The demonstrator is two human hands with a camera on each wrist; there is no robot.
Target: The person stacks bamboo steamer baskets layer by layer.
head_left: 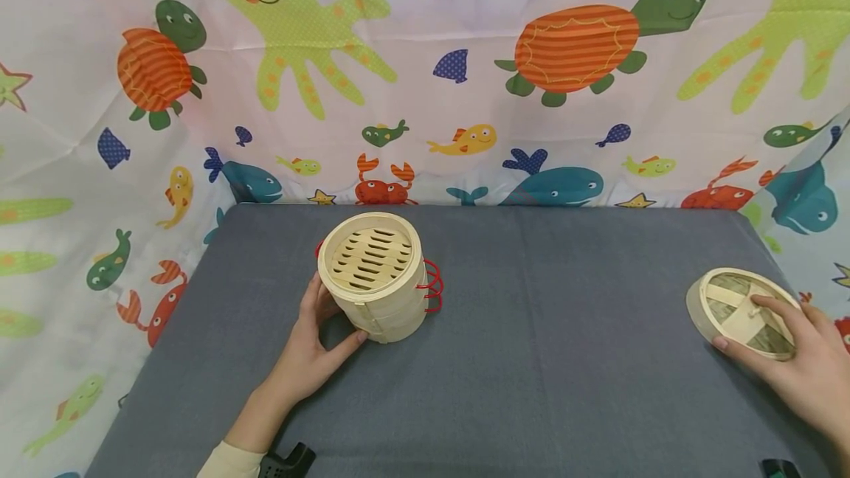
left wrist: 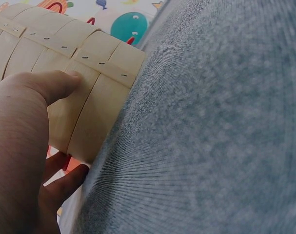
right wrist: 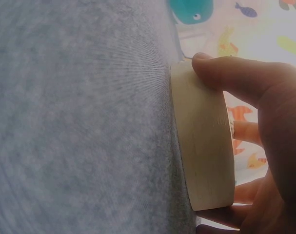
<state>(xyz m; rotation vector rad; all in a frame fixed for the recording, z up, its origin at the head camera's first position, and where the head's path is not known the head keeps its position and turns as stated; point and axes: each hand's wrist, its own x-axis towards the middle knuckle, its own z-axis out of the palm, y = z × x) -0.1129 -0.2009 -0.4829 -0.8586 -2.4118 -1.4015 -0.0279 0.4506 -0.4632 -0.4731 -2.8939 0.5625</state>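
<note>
The left hand point(head_left: 312, 349) wraps thumb and fingers around the near-left wall of the bamboo steamer point(head_left: 373, 275), which stands open-topped at the table's point(head_left: 531, 389) left-middle, while the right hand point(head_left: 793, 360) grips the lid point(head_left: 740, 312) at the near right edge, tilted. To do this well, steady the base and lift the lid level. The steamer is pale, stacked, slatted inside, with red wire loops point(head_left: 433, 286) on its right.

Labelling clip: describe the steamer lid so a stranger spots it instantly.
On the grey cloth-covered table, go to the right edge. The round bamboo steamer lid lies under the right hand: flat and woven-topped, unlike the tall slatted bamboo steamer stack.
</note>
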